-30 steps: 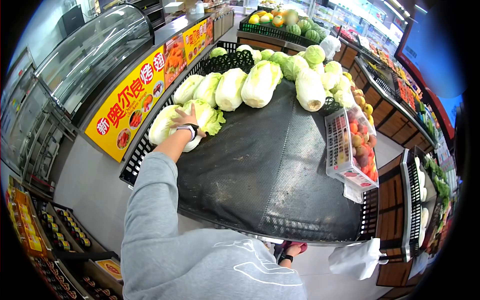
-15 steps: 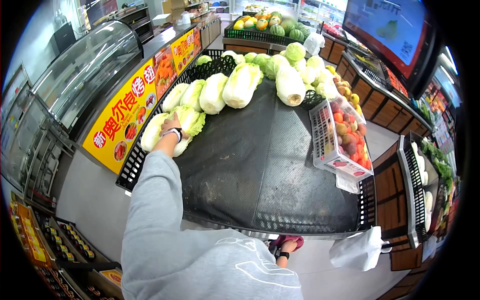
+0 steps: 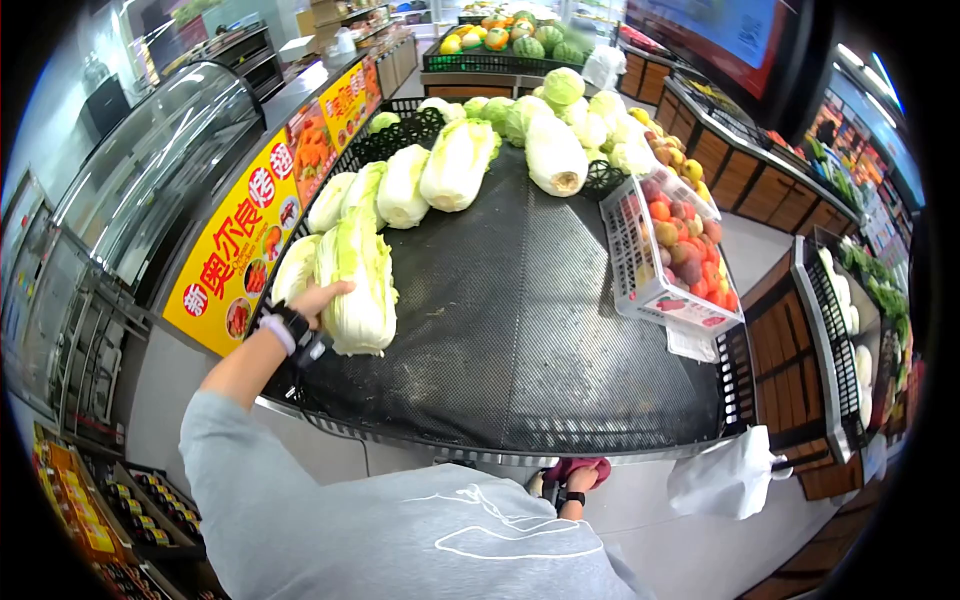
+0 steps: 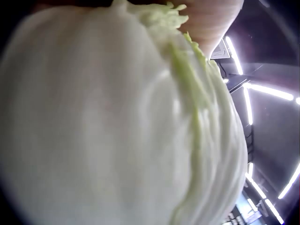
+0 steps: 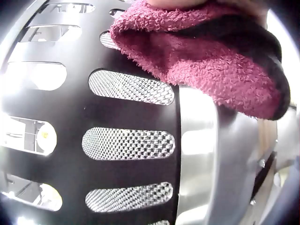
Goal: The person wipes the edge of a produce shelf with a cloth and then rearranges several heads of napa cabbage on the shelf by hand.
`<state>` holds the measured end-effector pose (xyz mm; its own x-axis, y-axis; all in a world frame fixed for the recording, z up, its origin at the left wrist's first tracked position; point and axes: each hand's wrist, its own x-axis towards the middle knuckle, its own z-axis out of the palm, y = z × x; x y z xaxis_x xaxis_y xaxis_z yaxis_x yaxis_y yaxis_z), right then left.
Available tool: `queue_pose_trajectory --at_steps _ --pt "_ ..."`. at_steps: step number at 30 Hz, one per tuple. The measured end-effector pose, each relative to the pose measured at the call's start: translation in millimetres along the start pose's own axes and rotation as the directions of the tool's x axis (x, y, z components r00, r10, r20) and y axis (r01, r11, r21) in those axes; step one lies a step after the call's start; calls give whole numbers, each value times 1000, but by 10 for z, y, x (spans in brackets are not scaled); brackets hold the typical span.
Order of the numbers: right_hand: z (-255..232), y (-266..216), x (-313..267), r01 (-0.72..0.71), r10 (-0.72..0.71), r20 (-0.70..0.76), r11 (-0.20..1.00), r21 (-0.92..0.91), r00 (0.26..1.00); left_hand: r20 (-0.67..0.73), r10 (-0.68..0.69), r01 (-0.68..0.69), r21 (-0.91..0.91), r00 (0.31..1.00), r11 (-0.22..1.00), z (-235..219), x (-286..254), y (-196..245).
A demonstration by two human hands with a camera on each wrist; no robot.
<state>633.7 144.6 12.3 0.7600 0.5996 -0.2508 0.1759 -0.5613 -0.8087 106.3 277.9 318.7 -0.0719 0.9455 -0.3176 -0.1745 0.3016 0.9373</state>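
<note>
Left hand [image 3: 312,303]: our grip is partly open, spread to the width of a napa cabbage [image 3: 362,295], one digit over its upper face, the rest hidden. Cabbage lies near the counter's [image 3: 450,350] near left corner, another pale head [image 3: 295,268] just beside it, leftward. Our right hand [image 3: 580,482], below the near edge, grips a maroon cloth [image 5: 206,70]; finger curl partly hidden. Farther out: round cabbages [image 3: 564,86] toward the far edge, fruit crate [image 3: 632,262] at the right edge.
</note>
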Motion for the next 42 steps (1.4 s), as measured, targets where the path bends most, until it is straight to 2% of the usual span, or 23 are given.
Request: queue_pose_trajectory --at_steps 1,2,3,5,7,8,9,11,13,14,15,17,20,23,24,26,27,29,31,33,35,37,42 --pt "-24 22 -16 35 -35 0 999 26 999 -8 -157 157 -3 988 988 129 -114 24" --pt "283 703 329 -36 37 -24 998 48 999 58 -161 165 -69 985 984 245 -184 -1" --pt "-33 119 76 -36 36 83 999 3 996 128 -165 181 -131 978 975 371 -237 -23" --pt "35 350 262 -30 22 101 996 85 995 182 -195 234 -227 964 945 721 -385 -3" --pt "260 818 579 -134 124 82 983 128 989 227 -234 282 -207 945 937 959 -405 -61" --pt "400 1263 1002 278 -276 39 945 -171 960 277 -218 272 -174 936 946 1100 -411 -82" --pt "391 1680 1295 592 -607 135 663 -459 784 330 -205 263 -142 921 954 1259 -431 -84" --pt "295 1688 1469 620 -618 238 528 -580 749 441 -167 223 -79 882 971 1630 -447 -104" --pt "258 1221 1248 442 -460 41 819 -366 887 475 -167 210 -38 864 977 1983 -416 -201" --pt "-233 538 959 442 -465 65 776 -449 883 501 -189 228 -18 844 973 2169 -404 -259" --pt "-249 562 1091 272 -277 -9 949 -156 961 530 -206 257 -24 823 966 2375 -386 -306" --pt "-393 374 1116 147 -150 -33 986 -75 988 579 -223 289 -24 784 957 2771 -357 -411" --pt "-648 33 1002 -40 40 -1 999 32 999 593 -100 182 -81 799 980 3295 -256 -728" --pt "-363 437 1226 -135 131 90 990 49 987 503 7 62 -119 864 991 3704 -185 -1031" --pt "-629 82 1012 -93 93 55 996 -11 994 441 39 8 -103 896 995 3793 -151 -1146" --pt "-653 20 969 -87 87 53 996 4 995 341 81 -60 -70 937 996 3931 -57 -1322" --pt "-664 -1 943 -79 78 48 997 23 996 334 88 -68 -72 939 995 3974 -43 -1362" --pt "-701 -68 904 -95 91 62 993 75 994 318 208 -214 -15 925 977 4019 -27 -1431" --pt "-677 -13 931 -92 77 109 986 142 991 306 232 -247 9 923 969 4026 33 -1528" --pt "-635 64 982 -120 107 121 987 106 987 281 261 -304 121 923 945 4016 81 -1619" --pt "-556 122 1021 -150 140 131 986 68 981 280 260 -300 112 924 947 3997 133 -1751" --pt "-571 98 952 -90 86 39 990 105 996 297 279 -331 141 913 933 3975 178 -1883" --pt "-582 128 978 -140 131 92 986 95 987 242 264 -326 268 934 907 3978 225 -2121"
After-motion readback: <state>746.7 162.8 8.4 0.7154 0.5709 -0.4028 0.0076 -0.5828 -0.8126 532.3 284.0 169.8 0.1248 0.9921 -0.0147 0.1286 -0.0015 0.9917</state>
